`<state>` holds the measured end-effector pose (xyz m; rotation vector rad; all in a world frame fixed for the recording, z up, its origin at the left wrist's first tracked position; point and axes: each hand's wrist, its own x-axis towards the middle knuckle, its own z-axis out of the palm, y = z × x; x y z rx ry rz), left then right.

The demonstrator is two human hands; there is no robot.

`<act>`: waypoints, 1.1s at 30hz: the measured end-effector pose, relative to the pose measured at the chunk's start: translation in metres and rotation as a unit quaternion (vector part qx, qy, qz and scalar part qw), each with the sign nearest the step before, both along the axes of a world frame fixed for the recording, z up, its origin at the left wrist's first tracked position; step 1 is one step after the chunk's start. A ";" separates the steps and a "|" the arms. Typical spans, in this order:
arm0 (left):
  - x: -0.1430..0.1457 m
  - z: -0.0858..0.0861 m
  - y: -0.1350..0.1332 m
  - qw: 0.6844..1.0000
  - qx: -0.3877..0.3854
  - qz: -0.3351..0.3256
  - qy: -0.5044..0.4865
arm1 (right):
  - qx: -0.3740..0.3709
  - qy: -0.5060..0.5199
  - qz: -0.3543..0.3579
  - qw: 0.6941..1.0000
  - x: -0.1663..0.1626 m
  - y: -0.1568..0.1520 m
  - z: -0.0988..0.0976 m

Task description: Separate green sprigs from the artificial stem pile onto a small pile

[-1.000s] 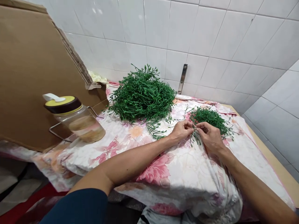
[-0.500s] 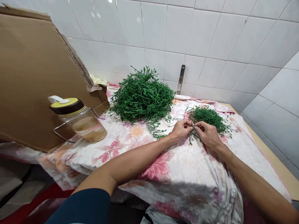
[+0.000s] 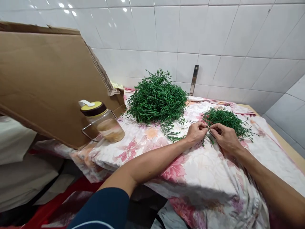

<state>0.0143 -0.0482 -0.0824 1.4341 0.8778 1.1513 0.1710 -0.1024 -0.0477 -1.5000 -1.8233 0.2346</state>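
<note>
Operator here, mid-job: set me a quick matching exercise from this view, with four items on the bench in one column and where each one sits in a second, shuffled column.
Items:
1. Large heap of green sprigs
2. Small heap of green sprigs
3. Clear bottle with a yellow lid
4. Steel bracket

Places:
A. Fixed to the tiled wall
B. Just beyond the left hand and right hand
C. On the floral cloth, between the bottle and the smaller heap
D. In front of the cardboard sheet

Pairs: 1-C, 2-B, 3-D, 4-A
</note>
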 end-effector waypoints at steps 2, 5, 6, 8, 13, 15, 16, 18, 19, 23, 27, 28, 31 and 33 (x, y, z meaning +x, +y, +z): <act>0.000 -0.001 -0.001 1.000 0.002 0.013 0.010 | -0.001 -0.004 -0.004 1.000 0.000 0.000 -0.001; 0.000 -0.001 -0.002 1.000 0.008 0.022 0.018 | 0.006 -0.012 -0.009 1.000 0.000 0.000 -0.002; 0.000 -0.001 -0.002 0.999 0.010 0.023 0.020 | 0.009 -0.014 -0.011 1.000 0.000 0.000 -0.001; 0.000 -0.002 -0.003 0.999 0.013 0.029 0.022 | 0.014 -0.018 -0.014 1.000 0.000 0.000 0.000; 0.002 -0.004 -0.004 0.998 0.018 0.046 0.038 | 0.014 -0.016 -0.008 1.000 0.002 0.001 -0.003; 0.002 -0.004 -0.006 0.998 0.021 0.043 0.041 | 0.018 -0.018 -0.006 1.000 0.005 0.003 -0.007; 0.002 -0.003 -0.007 0.998 0.022 0.048 0.041 | 0.018 -0.019 -0.006 1.000 0.006 0.004 -0.010; 0.002 -0.001 -0.008 0.997 0.027 0.052 0.049 | 0.014 -0.018 -0.008 1.000 0.008 0.006 -0.014; 0.001 0.000 -0.009 0.997 0.028 0.055 0.055 | 0.009 -0.018 -0.010 1.000 0.009 0.007 -0.015; -0.001 0.001 -0.010 0.997 0.022 0.041 0.065 | -0.002 -0.016 -0.019 1.000 0.007 0.007 -0.012; -0.003 0.001 -0.009 0.999 0.014 0.021 0.028 | -0.011 -0.001 -0.004 1.000 0.002 0.003 -0.002; -0.003 0.001 -0.009 1.000 0.008 0.015 0.017 | -0.013 0.002 -0.002 1.000 0.001 0.003 0.000; -0.007 0.004 -0.008 0.999 -0.029 -0.012 -0.019 | -0.016 0.011 0.003 1.000 0.000 0.003 0.003; -0.010 0.006 -0.009 0.998 -0.046 -0.029 -0.032 | -0.012 0.016 0.004 1.000 0.000 0.002 0.004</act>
